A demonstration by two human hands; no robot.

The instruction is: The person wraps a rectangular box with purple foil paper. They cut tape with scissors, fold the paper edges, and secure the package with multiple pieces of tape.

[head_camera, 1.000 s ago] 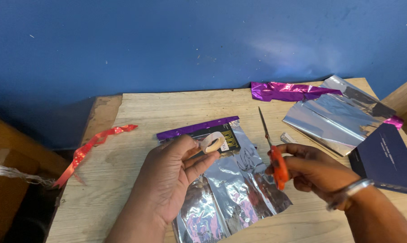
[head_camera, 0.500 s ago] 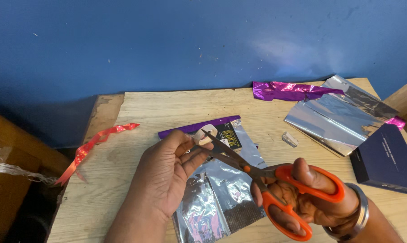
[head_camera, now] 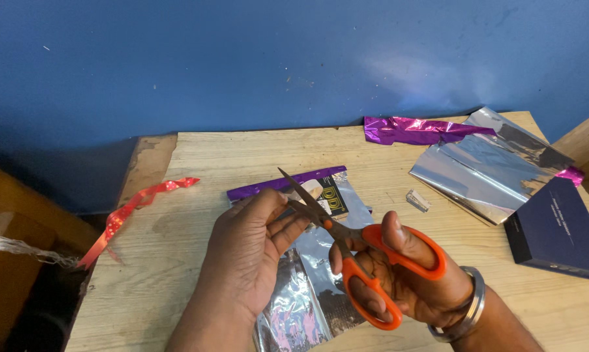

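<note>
My left hand (head_camera: 245, 254) pinches a small beige tape roll (head_camera: 313, 190) between thumb and fingers, with most of the roll hidden behind the blades. My right hand (head_camera: 405, 280) grips orange-handled scissors (head_camera: 366, 257). Their blades are parted and point up-left, right at the roll by my left fingertips. Under both hands a silver foil sheet (head_camera: 307, 306) with a purple edge lies on the wooden table (head_camera: 209, 156).
A red ribbon (head_camera: 144, 199) hangs over the table's left edge. At the back right lie crumpled purple foil (head_camera: 412, 130), a folded silver foil sheet (head_camera: 483, 166), a small clear piece (head_camera: 417, 200) and a dark blue box (head_camera: 558, 231). A blue wall stands behind.
My right hand turned the scissors from upright to pointing at the tape roll, opened the blades and moved left towards my left hand. The roll is now mostly covered.
</note>
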